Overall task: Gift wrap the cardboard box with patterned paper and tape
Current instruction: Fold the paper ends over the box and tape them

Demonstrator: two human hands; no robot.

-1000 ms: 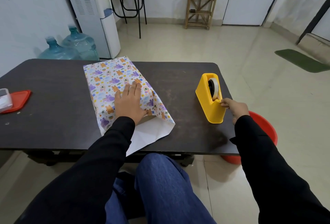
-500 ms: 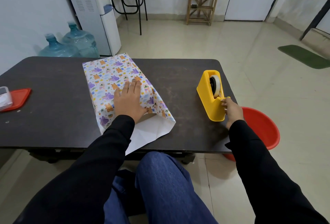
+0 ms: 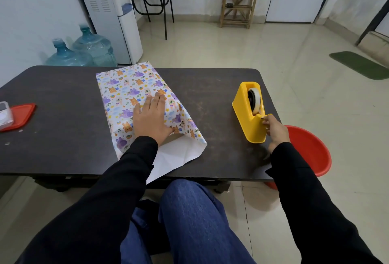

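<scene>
My left hand, flat with fingers together, pins the light, crease-prone paper over the box mid counter, while at three o'clock my right hand pinches sticky tape at the dispenser.

bright even light filling room, soft sheen showing on floor tiles, faint shadows falling on table, wide-angle bowing the edges, everything reading sharp

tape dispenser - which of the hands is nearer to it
Right. The right hand pinches at the yellow tape dispenser, touching its near cutter end. The left hand lies flat on the patterned paper, well off to the dispenser's left and apart from it.
</scene>
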